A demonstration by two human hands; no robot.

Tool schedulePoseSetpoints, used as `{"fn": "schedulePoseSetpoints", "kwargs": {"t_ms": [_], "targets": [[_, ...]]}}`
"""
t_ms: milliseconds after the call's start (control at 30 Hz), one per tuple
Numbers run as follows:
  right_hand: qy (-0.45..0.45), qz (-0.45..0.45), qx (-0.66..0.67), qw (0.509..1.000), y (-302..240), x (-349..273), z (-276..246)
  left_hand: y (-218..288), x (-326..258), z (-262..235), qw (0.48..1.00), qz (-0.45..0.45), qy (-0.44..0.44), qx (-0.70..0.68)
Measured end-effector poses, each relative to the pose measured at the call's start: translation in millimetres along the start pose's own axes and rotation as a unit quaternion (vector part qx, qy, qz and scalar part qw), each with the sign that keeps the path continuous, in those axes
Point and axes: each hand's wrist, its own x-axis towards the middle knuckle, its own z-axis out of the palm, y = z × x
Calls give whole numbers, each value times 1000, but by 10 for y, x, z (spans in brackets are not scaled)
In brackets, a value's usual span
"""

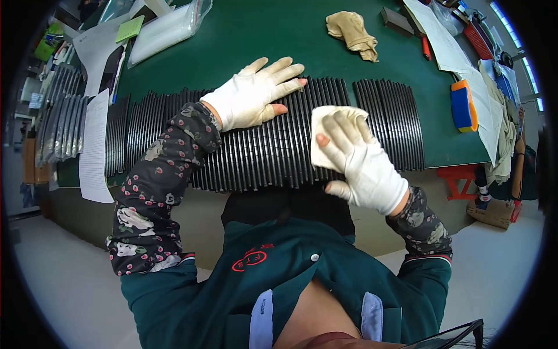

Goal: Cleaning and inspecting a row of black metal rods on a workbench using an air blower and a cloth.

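A long row of thin black rods (256, 157) lies side by side along the table's near edge. My left hand (247, 96), in a white glove with bare thumb and index fingertips, rests on the rods with its fingers spread and nothing in them. On the right part of the row is a folded white cloth (321, 125). My right hand (363, 166), gloved the same way, lies over this cloth with fingers stretched out flat and the thumb apart, off the cloth. The palm and fingers hide part of the cloth and the rods beneath.
A crumpled beige glove (351, 35) lies on the green table (261, 29) beyond the rods. At the right are a blue and orange block (463, 106), a dark grey block (397, 22) and papers. Bagged rods (61, 122), a written sheet (96, 157) and plastic bags (165, 35) sit at left.
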Motion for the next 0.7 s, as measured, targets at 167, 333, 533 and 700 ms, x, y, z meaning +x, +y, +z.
{"fn": "schedulePoseSetpoints", "kwargs": {"t_ms": [167,333,533,700], "targets": [[-59,-182,120,974,-50,114,-18,8,-16,36,1000,-16,-10,5],[-16,-153,86,984,167,472,92,0,26,88,999,-28,13,-14],[-65,-196,42,978,183,673,-27,4,31,69,1000,-21,9,-20],[-82,-263,185,943,-103,566,58,-159,-6,269,971,-39,59,-228]]}}
